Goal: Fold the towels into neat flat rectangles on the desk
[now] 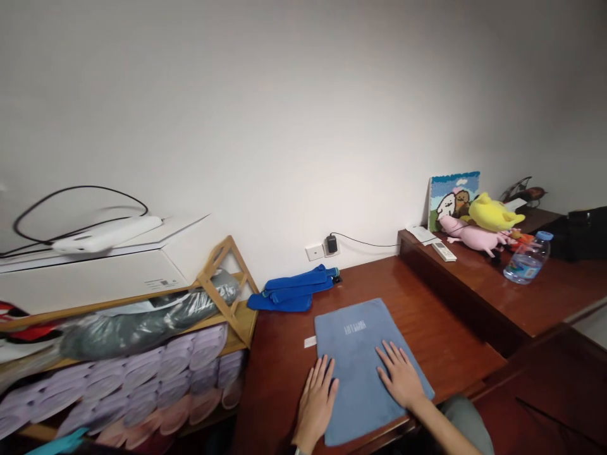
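A blue-grey cloth (363,373), which looks like a towel, lies flat on the reddish-brown wooden table (279,373). Pale lettering shows near its far edge, and a small white tag sticks out on the left. My left hand (317,399) rests at the cloth's left edge with its fingers stretched forward. My right hand (399,374) lies flat on the right part of the cloth, fingers spread. Neither hand holds anything. Behind the cloth, by the wall, is a folded bright blue fabric item (298,287).
A higher wooden surface (512,309) on the right bears a water bottle (528,258), plush toys (493,212), a remote control (444,251) and a picture (455,193). On the left, a wooden rack (237,309) holds several slippers (142,379) and a white box (118,272).
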`<action>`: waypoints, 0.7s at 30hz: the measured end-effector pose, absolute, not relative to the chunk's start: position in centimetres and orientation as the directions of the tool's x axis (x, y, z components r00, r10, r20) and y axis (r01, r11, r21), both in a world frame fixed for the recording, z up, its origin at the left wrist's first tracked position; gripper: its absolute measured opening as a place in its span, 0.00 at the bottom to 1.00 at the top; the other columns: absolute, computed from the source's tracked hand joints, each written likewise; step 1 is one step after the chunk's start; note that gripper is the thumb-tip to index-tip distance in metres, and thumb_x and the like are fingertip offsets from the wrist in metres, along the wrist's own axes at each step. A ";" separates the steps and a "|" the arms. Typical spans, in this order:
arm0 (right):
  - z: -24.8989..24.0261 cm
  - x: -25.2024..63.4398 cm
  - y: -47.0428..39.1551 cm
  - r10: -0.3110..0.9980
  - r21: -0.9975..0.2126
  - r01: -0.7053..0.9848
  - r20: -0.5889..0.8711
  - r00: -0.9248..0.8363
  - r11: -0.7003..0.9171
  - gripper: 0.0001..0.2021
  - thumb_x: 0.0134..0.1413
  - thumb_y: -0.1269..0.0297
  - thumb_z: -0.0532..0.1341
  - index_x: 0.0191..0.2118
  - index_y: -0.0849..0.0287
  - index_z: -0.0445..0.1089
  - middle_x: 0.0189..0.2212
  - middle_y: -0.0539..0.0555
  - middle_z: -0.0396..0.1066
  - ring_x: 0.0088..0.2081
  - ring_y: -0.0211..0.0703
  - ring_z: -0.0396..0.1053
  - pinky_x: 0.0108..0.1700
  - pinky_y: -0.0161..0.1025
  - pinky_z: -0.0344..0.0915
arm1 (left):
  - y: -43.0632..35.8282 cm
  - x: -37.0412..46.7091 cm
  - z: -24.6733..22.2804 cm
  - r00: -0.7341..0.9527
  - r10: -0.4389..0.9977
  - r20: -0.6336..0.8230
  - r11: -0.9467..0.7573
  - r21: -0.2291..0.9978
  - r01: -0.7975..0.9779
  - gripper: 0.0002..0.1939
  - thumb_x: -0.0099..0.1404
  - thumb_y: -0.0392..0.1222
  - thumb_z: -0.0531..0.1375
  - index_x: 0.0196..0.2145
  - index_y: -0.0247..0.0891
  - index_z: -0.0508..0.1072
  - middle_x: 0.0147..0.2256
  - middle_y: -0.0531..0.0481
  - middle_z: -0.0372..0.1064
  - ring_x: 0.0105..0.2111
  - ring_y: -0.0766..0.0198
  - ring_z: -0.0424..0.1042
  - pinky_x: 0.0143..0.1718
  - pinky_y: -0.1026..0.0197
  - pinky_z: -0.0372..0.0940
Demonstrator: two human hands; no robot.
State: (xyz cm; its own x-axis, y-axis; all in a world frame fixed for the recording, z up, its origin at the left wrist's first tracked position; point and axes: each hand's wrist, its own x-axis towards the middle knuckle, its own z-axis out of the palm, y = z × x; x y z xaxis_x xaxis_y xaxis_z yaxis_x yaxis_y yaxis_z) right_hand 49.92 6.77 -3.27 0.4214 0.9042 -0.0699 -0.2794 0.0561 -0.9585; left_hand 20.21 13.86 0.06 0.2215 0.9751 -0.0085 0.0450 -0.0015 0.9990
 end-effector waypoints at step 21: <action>-2.0 57.5 15.3 0.893 -0.631 0.702 0.033 0.449 -0.329 0.29 0.63 0.46 0.66 0.68 0.39 0.75 0.79 0.53 0.57 0.82 0.67 0.39 0.79 0.76 0.31 | 24.3 11.5 -1.9 0.096 0.958 0.268 -0.223 0.494 0.841 0.27 0.72 0.52 0.52 0.59 0.49 0.83 0.67 0.45 0.76 0.72 0.48 0.68 0.76 0.41 0.55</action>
